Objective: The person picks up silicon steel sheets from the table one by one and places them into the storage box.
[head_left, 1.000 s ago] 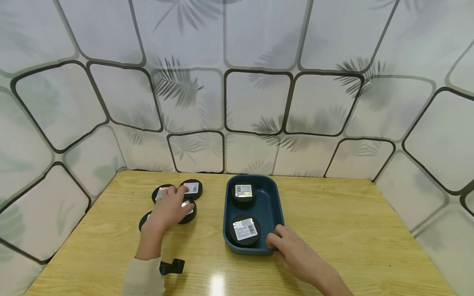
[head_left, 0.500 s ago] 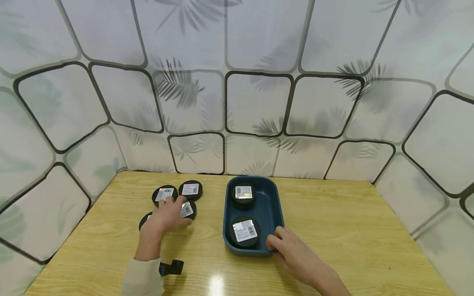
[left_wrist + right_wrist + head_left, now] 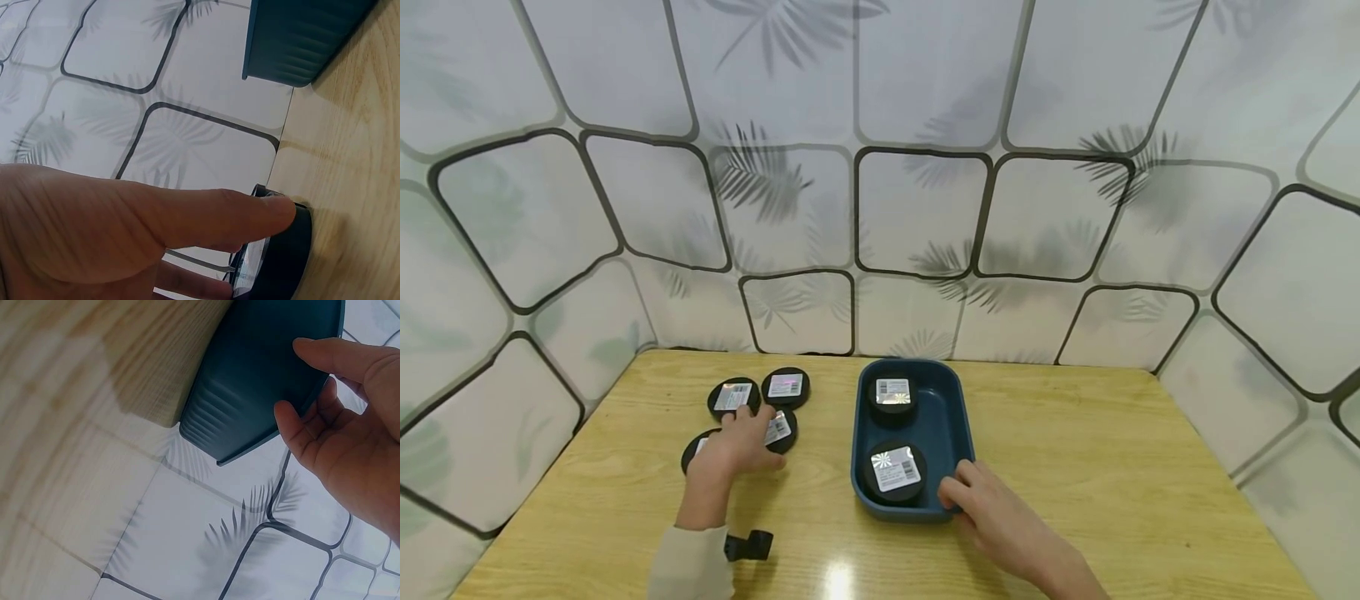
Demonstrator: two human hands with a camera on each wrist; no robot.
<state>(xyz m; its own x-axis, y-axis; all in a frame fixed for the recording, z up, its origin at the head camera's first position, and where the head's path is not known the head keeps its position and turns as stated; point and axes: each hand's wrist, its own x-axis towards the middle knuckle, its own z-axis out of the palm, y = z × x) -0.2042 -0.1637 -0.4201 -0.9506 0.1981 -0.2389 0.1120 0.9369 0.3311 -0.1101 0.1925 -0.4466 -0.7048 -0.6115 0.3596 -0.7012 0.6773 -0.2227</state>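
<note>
Several black round containers with white labels lie on the table at the left in the head view: a back one (image 3: 785, 385), a left one (image 3: 732, 395) and others. My left hand (image 3: 737, 446) is over the near ones, partly hiding them, thumb extended. In the left wrist view that thumb overlaps the edge of a black container (image 3: 287, 262); whether it touches is unclear. My right hand (image 3: 992, 512) pinches the near right corner of a blue tray (image 3: 946, 433) by its rim, thumb on one side and fingers on the other. Two labelled black containers (image 3: 895, 468) sit inside the tray's left side.
The wooden table (image 3: 1075, 450) runs back to a patterned wall covering (image 3: 917, 208). A black strap piece (image 3: 749, 546) sticks out beside the left sleeve (image 3: 691, 562).
My left hand has drawn slightly nearer, and its thumb has moved down, away from the near right container. The right hand and the tray stay in place.
</note>
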